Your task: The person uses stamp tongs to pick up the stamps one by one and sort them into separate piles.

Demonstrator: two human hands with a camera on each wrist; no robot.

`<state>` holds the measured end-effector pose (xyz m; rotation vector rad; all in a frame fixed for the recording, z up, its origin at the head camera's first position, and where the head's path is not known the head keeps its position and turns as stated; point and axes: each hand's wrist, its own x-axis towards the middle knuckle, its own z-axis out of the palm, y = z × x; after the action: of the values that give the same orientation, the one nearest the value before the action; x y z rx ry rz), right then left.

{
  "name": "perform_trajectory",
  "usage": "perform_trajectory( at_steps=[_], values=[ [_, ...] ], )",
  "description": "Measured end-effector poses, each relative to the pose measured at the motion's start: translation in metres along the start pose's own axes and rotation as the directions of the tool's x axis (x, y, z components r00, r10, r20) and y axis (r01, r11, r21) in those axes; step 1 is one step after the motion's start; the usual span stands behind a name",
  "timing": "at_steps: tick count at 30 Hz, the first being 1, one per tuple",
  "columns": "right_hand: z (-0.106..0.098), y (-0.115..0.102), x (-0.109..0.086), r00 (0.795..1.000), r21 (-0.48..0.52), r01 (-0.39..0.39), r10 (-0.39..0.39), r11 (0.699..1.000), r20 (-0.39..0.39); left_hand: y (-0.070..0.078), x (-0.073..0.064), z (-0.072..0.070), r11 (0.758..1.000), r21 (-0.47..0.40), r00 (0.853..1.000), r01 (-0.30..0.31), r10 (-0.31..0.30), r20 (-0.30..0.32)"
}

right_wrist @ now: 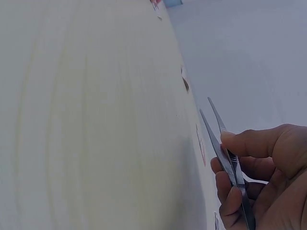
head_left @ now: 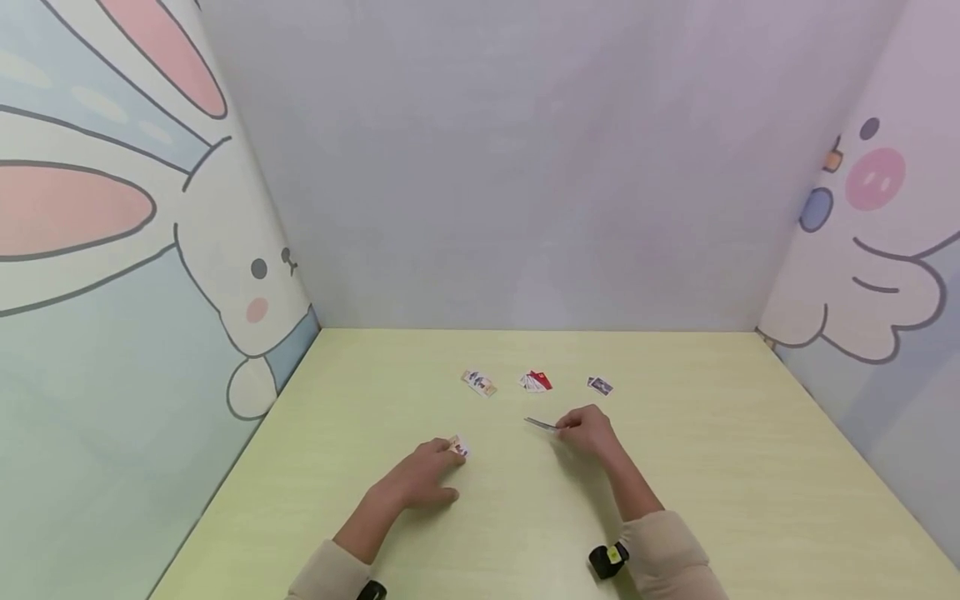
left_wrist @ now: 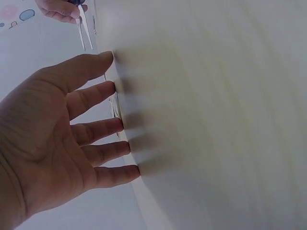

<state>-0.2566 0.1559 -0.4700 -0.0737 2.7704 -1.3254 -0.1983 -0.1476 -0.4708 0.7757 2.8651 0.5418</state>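
My left hand (head_left: pixel 427 475) is spread low over the table, its fingers straight and their tips down at the tabletop in the left wrist view. Beside its fingertips lies a small printed card (head_left: pixel 459 448), partly covered by the fingers. In my right hand (head_left: pixel 591 430) I pinch a pair of metal tweezers (right_wrist: pixel 221 153) between thumb and fingers. The tips of the tweezers point left above the table and stand apart, with nothing between them.
Farther back on the pale wooden table (head_left: pixel 375 417) lie three small groups of cards: a printed strip (head_left: pixel 478 383), a red-and-white fan (head_left: pixel 536 382) and a dark pair (head_left: pixel 601 386). Walls with cartoon animals (head_left: pixel 258 317) enclose the sides, and a plain grey wall (head_left: pixel 525 167) stands behind.
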Motion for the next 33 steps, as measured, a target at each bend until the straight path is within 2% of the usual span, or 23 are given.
perform_trajectory(
  at_steps=[17, 33],
  values=[
    [0.02, -0.013, -0.004, 0.997, 0.035, -0.001, -0.002, 0.999, 0.072, 0.0, 0.002, -0.001, 1.0, 0.007, 1.0, 0.011, -0.011, 0.01],
    [0.04, -0.027, -0.007, 0.988, 0.027, 0.096, -0.098, 0.995, 0.12, 0.0, 0.002, -0.001, 1.0, -0.001, 1.0, -0.004, 0.004, 0.014]
  ],
)
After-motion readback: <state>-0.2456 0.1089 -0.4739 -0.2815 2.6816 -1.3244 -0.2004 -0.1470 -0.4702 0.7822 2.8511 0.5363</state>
